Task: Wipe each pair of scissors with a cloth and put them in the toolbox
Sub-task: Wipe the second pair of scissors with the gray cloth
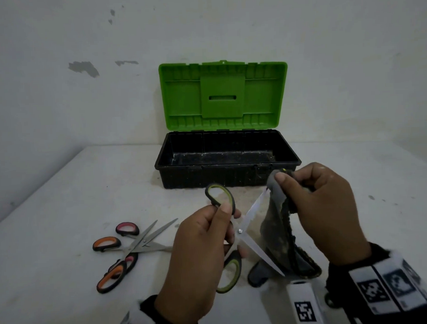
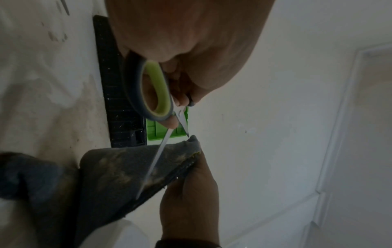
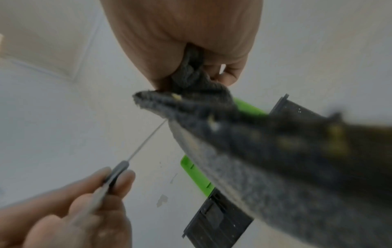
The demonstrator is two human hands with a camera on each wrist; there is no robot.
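My left hand (image 1: 205, 244) grips the green-handled scissors (image 1: 241, 231) near the pivot, their blades spread wide; the same scissors (image 2: 158, 94) show close up in the left wrist view. My right hand (image 1: 323, 206) pinches a dirty grey cloth (image 1: 280, 232) at the tip of the upper blade, and the cloth hangs down to the table. In the right wrist view the cloth (image 3: 265, 147) fills the right side and a thin blade (image 3: 146, 142) runs toward it. The toolbox (image 1: 228, 171), black with a raised green lid (image 1: 223, 96), stands open behind the hands.
Two more pairs lie crossed on the white table (image 1: 63, 191) to the left: orange-handled scissors (image 1: 109, 262) and pink-handled scissors (image 1: 135, 235). The toolbox's lid leans toward a white wall. Tracking markers sit on both wrists.
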